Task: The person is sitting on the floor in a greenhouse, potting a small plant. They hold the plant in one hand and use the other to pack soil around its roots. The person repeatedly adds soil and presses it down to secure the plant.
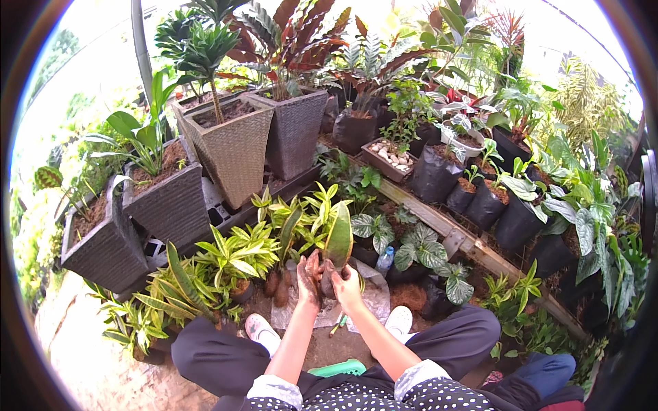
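Between my soiled hands, a snake plant leaf (339, 235) with yellow edges stands upright, a dark, soil-covered lump at its base. My left hand (309, 280) rests against the left of this base, fingers raised and partly spread. On the other side, my right hand (345, 283) is closed around the lump. Beneath both hands a pale plastic sheet (378, 298) lies on the ground. Small brown root balls (281, 290) stand just left of the sheet. A small green-handled tool (337, 324) lies near my right forearm.
Tall textured planters (231, 149) stand at back left. Black bags of plants (437, 174) line a metal rail (437, 221) at right. A plastic bottle (385, 259) and brown fibre (407, 296) lie beside the sheet. Another person's knee (547, 375) shows at lower right.
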Action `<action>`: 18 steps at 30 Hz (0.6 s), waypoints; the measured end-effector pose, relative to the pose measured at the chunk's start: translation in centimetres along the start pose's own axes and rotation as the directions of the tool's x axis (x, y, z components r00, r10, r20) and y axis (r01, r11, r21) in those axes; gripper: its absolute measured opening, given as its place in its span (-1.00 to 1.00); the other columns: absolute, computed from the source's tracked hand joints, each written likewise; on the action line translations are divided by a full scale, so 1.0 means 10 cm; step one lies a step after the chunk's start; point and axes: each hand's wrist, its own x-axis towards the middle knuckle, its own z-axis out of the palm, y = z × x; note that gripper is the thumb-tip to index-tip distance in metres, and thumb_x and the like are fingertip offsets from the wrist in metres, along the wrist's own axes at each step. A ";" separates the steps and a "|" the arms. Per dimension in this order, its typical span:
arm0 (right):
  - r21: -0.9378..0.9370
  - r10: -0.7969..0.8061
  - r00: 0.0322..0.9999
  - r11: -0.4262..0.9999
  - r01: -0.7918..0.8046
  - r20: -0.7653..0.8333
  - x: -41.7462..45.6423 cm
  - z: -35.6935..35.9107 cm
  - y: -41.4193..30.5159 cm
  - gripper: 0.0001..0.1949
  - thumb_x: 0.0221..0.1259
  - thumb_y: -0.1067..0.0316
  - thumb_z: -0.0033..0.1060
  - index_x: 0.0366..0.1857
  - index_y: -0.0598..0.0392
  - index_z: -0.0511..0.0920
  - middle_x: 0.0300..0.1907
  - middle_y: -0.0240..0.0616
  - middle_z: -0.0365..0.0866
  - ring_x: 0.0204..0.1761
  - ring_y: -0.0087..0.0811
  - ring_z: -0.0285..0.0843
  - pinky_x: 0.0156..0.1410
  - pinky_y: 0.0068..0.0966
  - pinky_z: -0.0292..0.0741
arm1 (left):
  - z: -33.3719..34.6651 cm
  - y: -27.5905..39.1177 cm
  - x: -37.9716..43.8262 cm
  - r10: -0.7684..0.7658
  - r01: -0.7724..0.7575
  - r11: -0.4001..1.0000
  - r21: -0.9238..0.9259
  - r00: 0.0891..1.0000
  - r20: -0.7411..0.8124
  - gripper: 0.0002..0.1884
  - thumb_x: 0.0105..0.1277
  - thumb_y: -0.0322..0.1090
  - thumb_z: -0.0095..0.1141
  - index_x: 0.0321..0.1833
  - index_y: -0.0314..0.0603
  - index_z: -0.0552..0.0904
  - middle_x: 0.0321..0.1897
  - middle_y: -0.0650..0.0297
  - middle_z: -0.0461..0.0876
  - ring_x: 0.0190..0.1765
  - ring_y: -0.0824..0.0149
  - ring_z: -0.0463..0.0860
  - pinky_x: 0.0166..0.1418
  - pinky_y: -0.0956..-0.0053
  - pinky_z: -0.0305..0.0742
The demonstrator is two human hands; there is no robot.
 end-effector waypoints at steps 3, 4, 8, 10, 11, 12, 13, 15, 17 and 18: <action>-0.358 -0.450 0.891 0.842 0.405 -0.051 -0.05 0.15 0.10 -0.42 0.36 0.03 -0.02 0.29 0.24 0.22 0.35 -0.01 0.18 0.38 -0.23 0.13 0.39 -0.39 0.12 | 0.16 0.02 -0.06 -0.062 0.059 0.997 -0.046 0.996 -0.068 -0.29 0.39 0.27 -0.42 0.29 -0.20 0.37 0.21 0.16 0.47 0.22 0.16 0.47 0.35 0.29 0.28; -0.576 -0.464 0.865 0.660 0.483 0.194 0.02 0.08 -0.01 -0.30 0.34 -0.04 -0.14 0.43 0.11 -0.05 0.48 0.00 -0.24 0.52 -0.03 -0.37 0.49 -0.13 -0.22 | 0.10 -0.01 -0.05 -0.059 0.056 0.995 -0.077 0.998 -0.036 -0.28 0.40 0.27 -0.46 0.29 -0.22 0.38 0.19 0.12 0.48 0.20 0.16 0.48 0.35 0.29 0.29; -0.782 -0.422 0.906 0.554 0.287 0.034 0.09 0.10 -0.07 -0.29 0.32 0.01 -0.10 0.46 -0.10 -0.15 0.49 -0.02 -0.35 0.51 0.04 -0.44 0.35 0.33 -0.27 | -0.01 0.00 0.00 -0.081 0.080 0.997 0.010 0.994 0.070 -0.26 0.40 0.28 -0.51 0.20 -0.29 0.43 0.13 0.05 0.52 0.16 0.16 0.52 0.32 0.30 0.32; -0.596 -0.486 0.866 0.732 0.329 -0.119 0.19 -0.05 0.04 -0.39 0.39 0.09 -0.13 0.42 0.02 -0.02 0.48 0.00 -0.24 0.48 0.03 -0.20 0.44 0.03 -0.10 | 0.27 0.09 -0.11 -0.074 0.083 0.991 0.102 0.993 -0.087 -0.26 0.39 0.29 -0.49 0.15 -0.30 0.45 0.10 0.05 0.54 0.14 0.17 0.53 0.29 0.33 0.34; -0.413 -0.429 0.891 0.845 0.339 -0.146 0.19 -0.07 0.07 -0.42 0.41 0.06 -0.16 0.40 0.07 0.03 0.45 -0.01 -0.14 0.43 -0.04 -0.07 0.43 -0.10 -0.01 | 0.35 0.11 -0.15 -0.064 0.089 0.985 0.147 0.984 -0.167 -0.26 0.39 0.29 -0.49 0.12 -0.31 0.46 0.08 0.05 0.55 0.13 0.17 0.53 0.28 0.34 0.36; -0.193 -0.369 0.916 0.921 0.337 -0.161 0.17 -0.02 0.05 -0.44 0.42 0.04 -0.19 0.38 0.13 0.09 0.42 -0.02 -0.04 0.38 -0.11 0.06 0.41 -0.23 0.08 | 0.18 0.07 -0.11 -0.070 0.069 0.997 0.014 0.997 0.024 -0.30 0.40 0.27 -0.42 0.06 -0.31 0.49 0.02 0.13 0.59 0.08 0.21 0.55 0.23 0.39 0.38; 0.022 -0.309 0.933 0.948 0.319 -0.185 0.15 -0.03 0.07 -0.44 0.44 0.01 -0.23 0.35 0.18 0.14 0.39 -0.04 0.06 0.33 -0.19 0.19 0.40 -0.36 0.17 | 0.18 0.00 -0.07 -0.007 0.007 0.999 0.033 1.000 -0.002 -0.31 0.39 0.27 -0.37 0.13 -0.30 0.43 0.06 0.13 0.54 0.12 0.22 0.52 0.27 0.38 0.34; -0.136 -0.478 0.878 0.872 0.471 -0.021 0.16 -0.10 0.30 -0.35 0.41 -0.13 -0.24 0.34 0.23 0.13 0.30 -0.12 0.26 0.15 -0.32 0.43 0.33 -0.40 0.29 | 0.24 -0.20 -0.03 0.113 -0.109 0.991 0.079 0.992 -0.050 -0.29 0.37 0.26 -0.28 0.27 -0.28 0.32 0.16 0.13 0.46 0.21 0.23 0.45 0.35 0.35 0.24; -0.098 -0.136 0.978 0.988 0.121 -0.158 0.15 -0.02 0.07 -0.30 0.36 -0.25 -0.27 0.18 0.30 0.39 0.03 -0.17 0.54 0.04 -0.39 0.51 0.27 -0.50 0.33 | 0.34 -0.14 -0.20 0.159 -0.150 0.973 0.173 0.987 -0.036 -0.26 0.38 0.27 -0.29 0.31 -0.31 0.32 0.23 0.12 0.41 0.29 0.24 0.36 0.42 0.38 0.11; 0.034 -0.023 0.990 0.999 0.028 -0.136 0.19 -0.06 0.01 -0.29 0.35 -0.27 -0.26 0.17 0.29 0.40 0.00 -0.18 0.56 0.04 -0.40 0.51 0.24 -0.49 0.35 | 0.31 -0.14 -0.20 0.148 -0.145 0.976 0.165 0.989 -0.007 -0.27 0.38 0.27 -0.29 0.30 -0.30 0.33 0.25 0.12 0.39 0.30 0.23 0.35 0.43 0.37 0.09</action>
